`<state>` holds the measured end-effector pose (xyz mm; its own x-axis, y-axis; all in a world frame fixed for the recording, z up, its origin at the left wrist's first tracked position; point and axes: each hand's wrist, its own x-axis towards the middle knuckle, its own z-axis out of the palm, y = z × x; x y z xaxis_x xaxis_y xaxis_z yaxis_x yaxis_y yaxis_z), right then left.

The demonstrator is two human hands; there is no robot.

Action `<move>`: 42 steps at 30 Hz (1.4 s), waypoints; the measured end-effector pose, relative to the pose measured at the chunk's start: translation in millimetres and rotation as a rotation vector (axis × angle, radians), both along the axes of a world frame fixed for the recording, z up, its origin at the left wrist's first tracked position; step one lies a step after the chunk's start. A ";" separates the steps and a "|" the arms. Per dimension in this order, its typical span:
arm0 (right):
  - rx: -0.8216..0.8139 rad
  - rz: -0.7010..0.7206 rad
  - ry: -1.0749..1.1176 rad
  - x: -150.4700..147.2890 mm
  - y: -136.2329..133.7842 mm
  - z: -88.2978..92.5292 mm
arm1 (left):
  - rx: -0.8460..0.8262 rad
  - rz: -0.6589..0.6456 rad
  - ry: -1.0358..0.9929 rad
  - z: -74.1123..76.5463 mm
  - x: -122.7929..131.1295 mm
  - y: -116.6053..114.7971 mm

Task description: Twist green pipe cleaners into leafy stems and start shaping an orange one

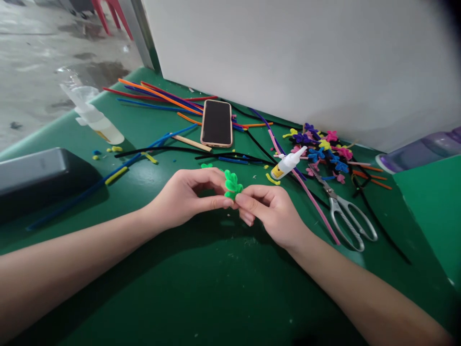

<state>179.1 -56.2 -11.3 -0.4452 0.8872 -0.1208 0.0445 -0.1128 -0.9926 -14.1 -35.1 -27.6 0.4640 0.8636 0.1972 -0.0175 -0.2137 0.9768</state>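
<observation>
A bright green piece of looped pipe cleaner (233,183) is held between both hands above the green table (173,288). My left hand (187,197) pinches it from the left side, thumb and fingers closed round its edge. From the right, my right hand (275,211) grips its lower end between thumb and fingertips. Another bit of green (206,166) shows just behind the left hand's fingers; whether it joins the held piece I cannot tell.
Behind the hands lie a phone (217,123), a small glue bottle (288,163) and loose pipe cleaners (162,98). Scissors (349,214) and a pile of fuzzy flowers (326,149) are at right. A dark case (36,178) and clear bottle (99,122) stand left.
</observation>
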 end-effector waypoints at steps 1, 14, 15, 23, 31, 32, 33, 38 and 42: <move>-0.009 0.002 0.014 0.3 0.5 -1.0 | -0.001 0.001 -0.006 0.2 -0.2 -0.3; -0.040 0.005 0.026 1.2 1.6 -4.4 | -0.042 0.053 0.021 0.9 2.3 -1.3; -0.046 0.006 0.029 1.3 1.7 -4.5 | -0.035 0.056 0.024 0.9 2.4 -1.4; -0.071 0.023 0.051 2.3 3.3 -6.1 | -0.030 0.063 0.041 2.2 3.3 -0.8; -0.069 0.041 0.026 2.0 3.5 -6.5 | -0.033 0.073 0.067 1.2 3.6 -1.9; -0.041 0.031 -0.001 1.9 3.0 -5.4 | -0.043 0.073 0.057 1.2 4.1 -2.4; 0.005 0.011 -0.040 1.7 2.3 -4.0 | -0.059 0.072 0.043 1.4 4.6 -2.9; 0.344 -0.169 -0.295 0.7 -3.0 1.8 | -0.118 0.054 0.034 7.8 5.7 -5.4; 0.521 -0.172 -0.392 -0.5 -6.1 0.8 | -0.082 0.070 0.156 13.2 3.9 -5.4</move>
<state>178.6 -62.3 -10.5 -0.3024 0.9278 0.2184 0.4365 0.3385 -0.8336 -10.1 -40.6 -14.4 0.4216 0.9051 0.0548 0.1480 -0.1283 0.9806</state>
